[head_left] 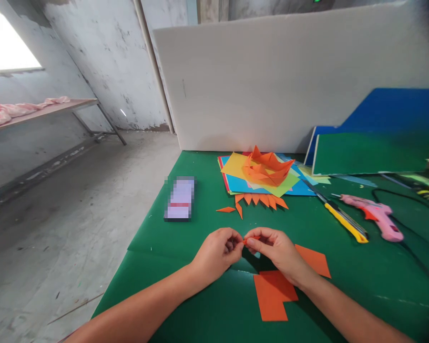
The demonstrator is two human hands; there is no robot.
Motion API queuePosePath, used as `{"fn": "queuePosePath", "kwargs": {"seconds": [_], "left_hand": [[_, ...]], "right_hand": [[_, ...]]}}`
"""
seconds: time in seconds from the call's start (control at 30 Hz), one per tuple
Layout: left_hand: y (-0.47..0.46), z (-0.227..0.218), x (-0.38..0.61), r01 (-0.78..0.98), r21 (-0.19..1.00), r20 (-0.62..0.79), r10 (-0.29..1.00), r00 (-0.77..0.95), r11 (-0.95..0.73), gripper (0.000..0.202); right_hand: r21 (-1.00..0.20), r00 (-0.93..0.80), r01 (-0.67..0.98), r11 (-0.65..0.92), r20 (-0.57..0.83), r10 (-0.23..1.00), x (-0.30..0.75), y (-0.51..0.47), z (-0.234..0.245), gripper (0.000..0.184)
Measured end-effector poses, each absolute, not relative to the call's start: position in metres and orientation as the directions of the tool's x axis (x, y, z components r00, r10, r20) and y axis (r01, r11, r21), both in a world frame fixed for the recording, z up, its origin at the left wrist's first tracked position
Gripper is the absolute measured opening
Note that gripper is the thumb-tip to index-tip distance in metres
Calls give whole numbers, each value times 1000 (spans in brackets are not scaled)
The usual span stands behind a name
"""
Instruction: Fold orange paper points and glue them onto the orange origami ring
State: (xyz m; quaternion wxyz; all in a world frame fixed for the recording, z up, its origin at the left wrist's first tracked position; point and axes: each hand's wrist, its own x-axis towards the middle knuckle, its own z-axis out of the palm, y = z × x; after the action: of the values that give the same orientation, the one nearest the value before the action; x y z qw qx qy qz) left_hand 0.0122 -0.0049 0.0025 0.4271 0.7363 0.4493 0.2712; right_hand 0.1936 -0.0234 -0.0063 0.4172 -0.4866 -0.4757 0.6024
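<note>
Both my hands meet above the green table (pixel 186 305), pinching one small orange paper piece (pixel 249 239) between their fingertips. My left hand (pixel 218 250) is closed on its left end, and my right hand (pixel 273 247) is closed on its right end. Under my right wrist lies a larger orange paper sheet (pixel 273 295) with a notch cut out. A row of small orange folded triangles (pixel 260 200) lies farther back, with one loose triangle (pixel 226 209) to their left.
A stack of coloured paper (pixel 236 166) carries a folded orange shape (pixel 268 169). A yellow utility knife (pixel 343 221) and a pink glue gun (pixel 375 216) lie to the right. A phone (pixel 179 197) lies to the left. White board (pixel 271 81) stands behind; green and blue boards (pixel 372 152) lean at right.
</note>
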Motion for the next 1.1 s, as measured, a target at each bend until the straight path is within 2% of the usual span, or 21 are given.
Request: {"fn": "queuePosePath", "kwargs": {"seconds": [0.2,0.43,0.87,1.0,1.1], "left_hand": [[-5,6,12,430,878,-5,892,451,-212,13],[3,7,4,462,836,10,850,526,-295,18],[-4,2,16,433,887,-42,904,424,-161,16],[0,4,14,455,870,-34,898,439,-190,18],[4,6,10,496,827,-2,881,473,-264,19]], "right_hand": [[-990,-166,64,-124,-134,977,195,-24,-12,19],[-949,-125,292,116,82,989,191,-28,-3,16],[-957,-123,262,127,97,988,191,-28,-6,16],[-945,-46,316,82,72,996,192,-26,-4,16],[-909,-26,398,127,127,992,192,-26,-1,16]]}}
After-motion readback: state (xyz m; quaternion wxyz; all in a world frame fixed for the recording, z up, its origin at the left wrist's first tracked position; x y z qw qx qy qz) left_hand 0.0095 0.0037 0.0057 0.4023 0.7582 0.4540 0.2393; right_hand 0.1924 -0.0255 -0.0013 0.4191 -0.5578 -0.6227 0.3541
